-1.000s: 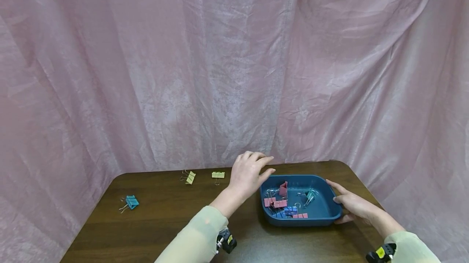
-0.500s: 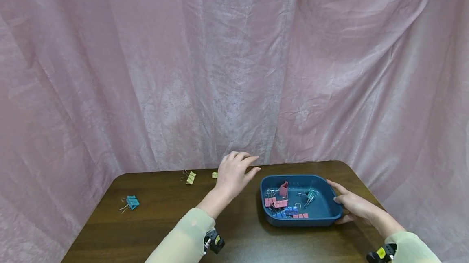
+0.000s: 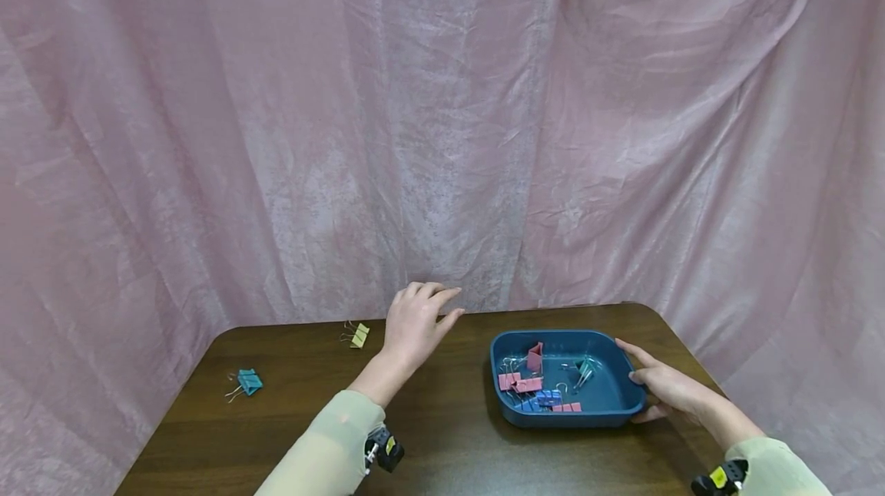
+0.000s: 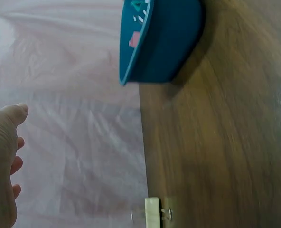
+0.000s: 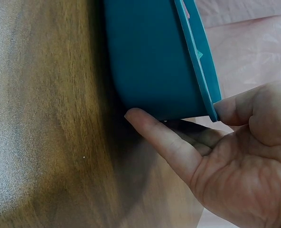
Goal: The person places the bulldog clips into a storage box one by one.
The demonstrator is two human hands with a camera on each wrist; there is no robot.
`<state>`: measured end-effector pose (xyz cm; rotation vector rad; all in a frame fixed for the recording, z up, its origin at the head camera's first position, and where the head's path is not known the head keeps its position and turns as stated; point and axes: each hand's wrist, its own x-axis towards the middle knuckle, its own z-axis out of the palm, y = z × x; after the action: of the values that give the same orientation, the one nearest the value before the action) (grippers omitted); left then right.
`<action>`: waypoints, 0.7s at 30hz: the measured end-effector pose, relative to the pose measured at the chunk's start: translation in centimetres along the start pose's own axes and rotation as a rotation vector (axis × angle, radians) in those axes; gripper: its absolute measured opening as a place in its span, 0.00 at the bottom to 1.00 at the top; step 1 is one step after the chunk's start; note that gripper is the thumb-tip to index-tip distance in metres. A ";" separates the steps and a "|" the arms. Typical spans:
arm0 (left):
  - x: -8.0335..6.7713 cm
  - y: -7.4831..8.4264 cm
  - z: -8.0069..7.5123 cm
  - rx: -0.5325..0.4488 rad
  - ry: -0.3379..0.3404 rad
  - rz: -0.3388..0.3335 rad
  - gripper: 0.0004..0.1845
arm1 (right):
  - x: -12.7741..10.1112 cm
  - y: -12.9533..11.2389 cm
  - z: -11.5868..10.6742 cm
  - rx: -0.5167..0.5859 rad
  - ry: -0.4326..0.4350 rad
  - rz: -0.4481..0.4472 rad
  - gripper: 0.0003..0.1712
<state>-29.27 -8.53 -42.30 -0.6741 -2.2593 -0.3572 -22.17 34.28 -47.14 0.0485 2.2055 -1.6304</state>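
My left hand [image 3: 413, 327] is raised near the table's back edge, thumb and fingers apart with nothing between them. A pale yellow binder clip [image 4: 152, 212] lies on the table close by; in the head view the hand covers it. My right hand [image 3: 669, 387] grips the right end of a blue plastic tray [image 5: 150, 61], the thumb at its rim and the other fingers against the outer wall. Inside the tray are several pink binder clips [image 3: 528, 385], blue binder clips [image 3: 549, 398] and a teal binder clip [image 3: 585, 370], mostly toward its left side.
Another yellow binder clip [image 3: 359, 335] lies near the back edge, left of my left hand. Farther left rests a teal binder clip [image 3: 250, 381]. The brown wooden table [image 3: 304, 419] ends against a pink curtain [image 3: 442, 135] behind it.
My left hand has moved left, away from the tray, and now covers the nearer yellow binder clip in the head view. The right hand and the tray have stayed put.
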 end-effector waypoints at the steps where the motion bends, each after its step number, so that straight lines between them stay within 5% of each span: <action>1: -0.1 -0.3 -0.1 0.005 -0.008 -0.011 0.20 | 0.0 0.0 0.0 -0.001 0.000 -0.001 0.41; 13: -1.0 -3.0 -0.3 0.024 0.002 -0.031 0.19 | 0.1 0.1 -0.1 -0.006 0.006 0.002 0.40; 21: -1.5 -4.6 -0.4 0.039 -0.071 -0.095 0.19 | -0.1 0.0 -0.1 -0.004 0.006 0.000 0.40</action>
<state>-30.72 -13.09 -43.35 -0.5688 -2.3652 -0.3383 -22.12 34.44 -47.11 0.0523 2.2132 -1.6271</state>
